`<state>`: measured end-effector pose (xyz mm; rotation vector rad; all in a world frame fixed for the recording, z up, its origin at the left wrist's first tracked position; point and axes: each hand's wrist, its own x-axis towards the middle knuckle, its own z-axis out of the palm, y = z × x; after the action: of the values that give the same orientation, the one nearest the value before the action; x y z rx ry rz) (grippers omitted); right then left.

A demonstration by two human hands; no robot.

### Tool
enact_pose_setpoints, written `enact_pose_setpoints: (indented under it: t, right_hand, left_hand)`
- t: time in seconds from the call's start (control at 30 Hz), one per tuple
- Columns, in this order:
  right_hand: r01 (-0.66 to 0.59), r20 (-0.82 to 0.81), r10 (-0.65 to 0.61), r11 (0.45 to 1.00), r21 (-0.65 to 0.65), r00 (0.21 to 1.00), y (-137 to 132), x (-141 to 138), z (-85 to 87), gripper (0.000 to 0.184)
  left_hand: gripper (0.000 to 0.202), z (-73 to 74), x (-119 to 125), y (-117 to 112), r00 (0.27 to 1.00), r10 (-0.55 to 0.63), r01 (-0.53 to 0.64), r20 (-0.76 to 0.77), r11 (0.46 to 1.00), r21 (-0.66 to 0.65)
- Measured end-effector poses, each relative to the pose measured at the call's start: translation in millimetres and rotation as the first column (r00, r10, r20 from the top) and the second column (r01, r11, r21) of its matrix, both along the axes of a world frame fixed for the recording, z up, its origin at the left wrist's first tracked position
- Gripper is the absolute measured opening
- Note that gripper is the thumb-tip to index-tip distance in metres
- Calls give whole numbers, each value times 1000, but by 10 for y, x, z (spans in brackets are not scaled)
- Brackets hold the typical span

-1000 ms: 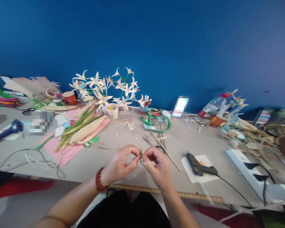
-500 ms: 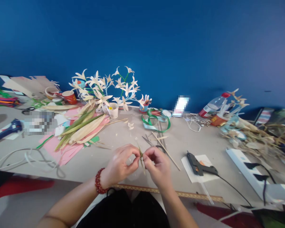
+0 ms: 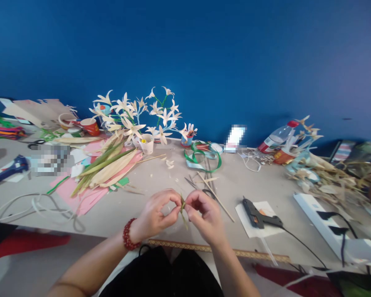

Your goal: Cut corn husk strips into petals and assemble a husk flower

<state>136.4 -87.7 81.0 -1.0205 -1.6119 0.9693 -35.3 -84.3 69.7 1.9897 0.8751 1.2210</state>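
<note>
Near the table's front edge, my left hand (image 3: 160, 211) and my right hand (image 3: 205, 214) meet with thumbs and index fingers pinched. Between the fingertips is a narrow green-and-tan strip of husk (image 3: 182, 206), its ends poking out above and below. Both hands are closed on it; the fingers cover part of the strip. Just beyond my right hand lie dark-handled scissors (image 3: 210, 193), partly hidden, and a thin wooden stick (image 3: 218, 199). To the right a black hot glue gun (image 3: 258, 215) rests on a white sheet.
Corn husks (image 3: 111, 165) are piled on pink paper (image 3: 92, 202) at left. Husk flowers (image 3: 132, 126) stand behind them near the blue wall. A green ribbon (image 3: 216, 167) lies at the back. A white power strip (image 3: 317, 225) and a plastic bottle (image 3: 278, 138) are on the right.
The husk strip has turned slightly between my fingertips, and its lower end shows greener. Both hands stay pinched in nearly the same place.
</note>
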Motion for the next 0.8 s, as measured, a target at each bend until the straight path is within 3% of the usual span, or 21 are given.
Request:
enact_pose_setpoints:
  t: [0.17, 0.3, 0.43, 0.63, 0.73, 0.8]
  right_hand:
    - [44, -47, -46, 998, -39, 998, -33, -45, -33, 6]
    - [96, -39, -97, 995, -26, 995, -48, -68, -57, 8]
    - [61, -124, -74, 992, -110, 990, -41, -64, -72, 8]
    - [-24, -310, -56, 968, -248, 949, -40, -87, -107, 11]
    - [-78, -379, -29, 961, -264, 925, -40, -88, -135, 12]
    - [-127, -422, 7, 958, -256, 907, -36, -75, -152, 12]
  left_hand:
    - [8, 0, 10, -16, 998, -32, 34, 45, 998, -48]
    - [13, 0, 22, -36, 998, -8, 8, 58, 1000, 15]
    - [11, 0, 30, -39, 999, 3, -5, 51, 1000, 30]
    - [6, -46, 45, -48, 990, 14, 3, 138, 992, -123]
    - [10, -69, 48, -49, 957, -38, 119, 289, 955, -270]
    - [14, -66, 48, -43, 909, -89, 249, 407, 900, -359]
